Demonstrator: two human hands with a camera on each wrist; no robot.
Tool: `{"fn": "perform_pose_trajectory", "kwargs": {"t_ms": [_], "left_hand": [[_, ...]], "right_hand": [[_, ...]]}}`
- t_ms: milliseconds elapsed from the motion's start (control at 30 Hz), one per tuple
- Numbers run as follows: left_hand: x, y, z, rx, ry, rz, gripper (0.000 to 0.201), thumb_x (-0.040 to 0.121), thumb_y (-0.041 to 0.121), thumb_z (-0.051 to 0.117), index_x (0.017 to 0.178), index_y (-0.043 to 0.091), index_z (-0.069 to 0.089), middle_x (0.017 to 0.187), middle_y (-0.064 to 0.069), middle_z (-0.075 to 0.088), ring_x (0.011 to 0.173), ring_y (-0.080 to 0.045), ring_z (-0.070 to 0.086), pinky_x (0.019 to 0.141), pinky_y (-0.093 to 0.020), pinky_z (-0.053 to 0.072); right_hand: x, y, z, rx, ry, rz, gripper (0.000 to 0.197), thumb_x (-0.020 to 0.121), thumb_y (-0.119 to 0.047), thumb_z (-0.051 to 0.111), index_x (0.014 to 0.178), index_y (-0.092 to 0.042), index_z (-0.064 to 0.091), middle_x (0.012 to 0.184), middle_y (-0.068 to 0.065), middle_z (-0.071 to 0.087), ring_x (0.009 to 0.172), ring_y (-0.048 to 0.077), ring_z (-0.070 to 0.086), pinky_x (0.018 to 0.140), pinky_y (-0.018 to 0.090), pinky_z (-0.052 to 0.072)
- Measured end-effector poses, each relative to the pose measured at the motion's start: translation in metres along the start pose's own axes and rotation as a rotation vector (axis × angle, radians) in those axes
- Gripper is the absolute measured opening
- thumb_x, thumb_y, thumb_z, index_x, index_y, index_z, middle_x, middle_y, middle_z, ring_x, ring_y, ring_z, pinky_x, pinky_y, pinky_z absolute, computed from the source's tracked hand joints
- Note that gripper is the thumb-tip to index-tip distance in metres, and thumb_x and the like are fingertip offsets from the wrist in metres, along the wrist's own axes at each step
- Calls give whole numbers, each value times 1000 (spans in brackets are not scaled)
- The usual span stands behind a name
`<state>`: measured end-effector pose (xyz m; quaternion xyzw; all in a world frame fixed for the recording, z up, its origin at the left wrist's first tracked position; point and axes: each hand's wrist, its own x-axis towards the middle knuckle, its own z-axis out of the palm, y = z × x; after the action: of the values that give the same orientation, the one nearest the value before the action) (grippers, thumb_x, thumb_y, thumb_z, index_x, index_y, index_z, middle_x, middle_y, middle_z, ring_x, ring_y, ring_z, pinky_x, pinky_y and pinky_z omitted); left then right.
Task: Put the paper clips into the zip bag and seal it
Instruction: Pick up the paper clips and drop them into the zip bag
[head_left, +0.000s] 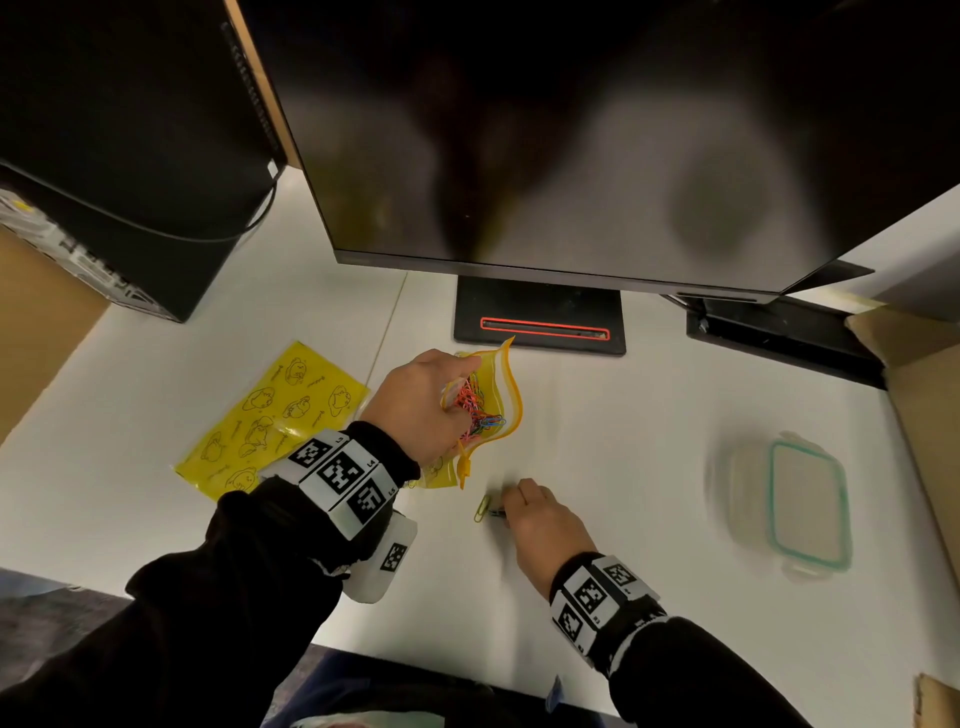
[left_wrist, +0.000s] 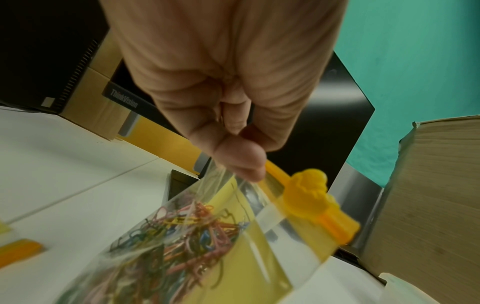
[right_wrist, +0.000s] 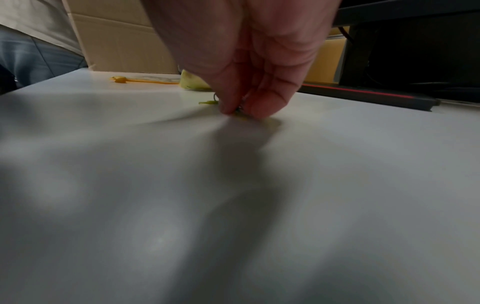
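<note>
Monitor (head_left: 571, 130) overhangs the white desk (head_left: 597, 415). Lidded container (head_left: 800, 506) is blurred. Left hand (head_left: 421, 400) pinches the open zip bag (head_left: 506, 400), raised, holding coloured clips (head_left: 475, 408). Right hand (head_left: 540, 525) pinches loose clips (head_left: 488, 508) on the desk; count unclear.

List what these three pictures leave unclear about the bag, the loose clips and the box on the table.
- Clip count in the zip bag: tangled in head view, blurred in left wrist view.
- What the right hand pinches: its fingers cover it; only the green clip beside it shows.
- Lidded container: motion-blurred, contents unreadable.
- Bag's slider: sharp, but how far the seam is shut is hidden by the left hand.
</note>
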<state>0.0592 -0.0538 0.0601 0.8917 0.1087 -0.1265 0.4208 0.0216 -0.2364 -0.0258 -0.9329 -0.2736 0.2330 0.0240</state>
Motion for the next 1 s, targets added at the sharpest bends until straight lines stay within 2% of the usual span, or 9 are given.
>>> {"fn": "perform_pose_trajectory", "kwargs": {"t_ms": [33, 133, 200, 333, 467, 667, 800, 900, 1000], "left_hand": [[0, 0, 0, 2, 0, 1, 56, 76, 6, 57, 129, 25, 50, 131, 1, 52, 97, -28, 61, 83, -24, 45], [1, 1, 1, 11, -6, -8, 57, 76, 7, 57, 129, 26, 49, 132, 1, 52, 99, -28, 60, 85, -25, 45], [1, 1, 1, 18, -10, -10, 56, 77, 7, 57, 129, 25, 49, 132, 1, 51, 100, -28, 60, 86, -25, 45], [2, 1, 3, 11, -20, -12, 56, 78, 8, 57, 130, 25, 48, 133, 1, 50, 103, -26, 59, 87, -26, 46], [2, 3, 6, 22, -33, -6, 57, 77, 6, 57, 130, 24, 48, 134, 0, 49, 104, -27, 58, 89, -20, 40], [-1, 5, 4, 12, -17, 15, 56, 76, 6, 58, 129, 22, 50, 132, -1, 51, 98, -30, 60, 85, -18, 38], [-1, 1, 0, 4, 2, -1, 56, 75, 6, 57, 128, 23, 51, 132, 1, 51, 95, -30, 61, 83, -17, 38], [-1, 0, -1, 7, 4, -3, 57, 75, 6, 58, 129, 23, 50, 132, 1, 51, 94, -28, 61, 83, -18, 39], [0, 1, 0, 13, -1, -2, 56, 76, 6, 57, 129, 24, 50, 133, 1, 51, 95, -28, 61, 84, -19, 40]], "right_hand": [[1, 1, 2, -24, 31, -4, 47, 31, -4, 83, 73, -11, 65, 71, 4, 62, 56, 18, 61, 36, 20, 41], [0, 9, 2, 123, 28, 48, 29, 80, 0, 56, 109, -4, 56, 108, 13, 57, 95, 30, 58, 68, 32, 47], [-3, 19, -1, 309, 154, 137, 22, 88, -3, 47, 108, -7, 55, 108, 12, 57, 94, 30, 57, 72, 30, 42], [-1, 26, -38, 737, 453, 354, 13, 85, -8, 59, 79, -19, 54, 76, -1, 60, 69, 18, 56, 65, 19, 37], [18, 12, -84, 918, 539, 272, 25, 82, -8, 63, 70, -26, 51, 68, 1, 59, 64, 20, 56, 65, 29, 46], [47, -18, -107, 867, 328, 271, 14, 78, -21, 71, 88, -16, 62, 75, -6, 58, 68, 9, 55, 61, 17, 43], [41, -5, -103, 888, 463, 293, 10, 80, -22, 69, 89, -18, 66, 71, -16, 55, 62, -3, 51, 58, 11, 39], [28, 15, -82, 767, 450, 347, 4, 80, -12, 66, 77, -15, 66, 67, -9, 61, 60, 7, 55, 64, 21, 47], [13, 25, -44, 432, 151, 290, 11, 80, -12, 57, 82, -12, 68, 84, 9, 70, 79, 29, 64, 74, 34, 51]]}}
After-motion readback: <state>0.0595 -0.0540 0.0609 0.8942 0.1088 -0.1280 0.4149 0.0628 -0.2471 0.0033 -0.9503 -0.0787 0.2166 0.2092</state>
